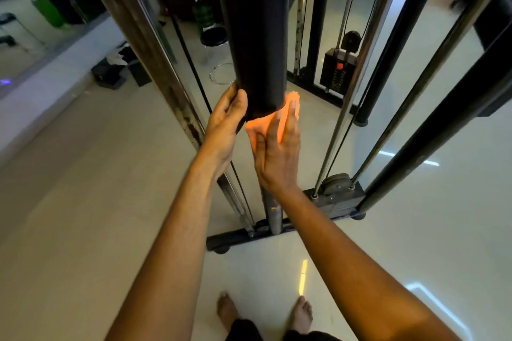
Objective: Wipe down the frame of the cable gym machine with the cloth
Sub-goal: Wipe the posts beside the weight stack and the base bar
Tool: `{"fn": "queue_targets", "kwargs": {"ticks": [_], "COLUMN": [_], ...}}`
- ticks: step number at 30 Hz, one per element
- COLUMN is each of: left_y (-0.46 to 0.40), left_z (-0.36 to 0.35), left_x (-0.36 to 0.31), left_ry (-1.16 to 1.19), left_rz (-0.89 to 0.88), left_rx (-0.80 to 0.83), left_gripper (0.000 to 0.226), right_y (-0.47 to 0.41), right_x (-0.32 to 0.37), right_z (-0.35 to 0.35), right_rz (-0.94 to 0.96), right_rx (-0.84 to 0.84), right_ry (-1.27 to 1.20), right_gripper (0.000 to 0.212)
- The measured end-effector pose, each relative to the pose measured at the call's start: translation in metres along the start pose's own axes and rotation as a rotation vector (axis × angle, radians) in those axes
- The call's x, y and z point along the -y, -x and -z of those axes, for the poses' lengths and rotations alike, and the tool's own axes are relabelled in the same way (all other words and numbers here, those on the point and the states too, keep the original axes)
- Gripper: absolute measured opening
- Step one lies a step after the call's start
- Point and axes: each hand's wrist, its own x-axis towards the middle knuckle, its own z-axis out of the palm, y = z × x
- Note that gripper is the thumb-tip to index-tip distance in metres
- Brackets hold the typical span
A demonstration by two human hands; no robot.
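Note:
A thick black upright post [256,36] of the cable machine frame rises in front of me. An orange cloth [288,108] is wrapped against the post just below the thick black section. My right hand [277,152] presses the cloth to the post with straight fingers and the thumb on the cloth. My left hand [225,124] grips the left side of the post's lower end, fingers curled behind it. The thinner grey part of the post [273,216] runs down to the base bar [238,238].
Steel guide rods and cables [340,119] stand to the right, with black slanted frame tubes [432,130] beyond. A weight stack [339,69] sits behind. A mirror edge [166,72] runs on the left. A stool [214,39] and green bottle [202,14] show at the back. My bare feet [227,310] stand on glossy floor.

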Motion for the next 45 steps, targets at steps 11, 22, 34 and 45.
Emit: {"fn": "queue_targets", "kwargs": {"ticks": [11, 22, 34, 45], "left_y": [-0.005, -0.012, -0.021, -0.011], "left_z": [0.006, 0.021, 0.025, 0.033], "left_x": [0.038, 0.1, 0.169, 0.261], "left_ry": [-0.037, -0.033, -0.035, -0.081], "left_rz": [0.035, -0.017, -0.16, -0.362], "left_rx": [0.033, 0.086, 0.109, 0.111], "left_gripper": [0.065, 0.048, 0.075, 0.041], "right_y": [0.08, 0.087, 0.073, 0.135], "right_x": [-0.058, -0.061, -0.084, -0.135], "right_z": [-0.026, -0.07, -0.08, -0.114], "right_rz": [-0.058, -0.014, 0.139, 0.158], "right_rx": [0.224, -0.053, -0.217, -0.178], "right_ry": [0.083, 0.147, 0.018, -0.044], "right_gripper": [0.107, 0.11, 0.078, 0.071]}}
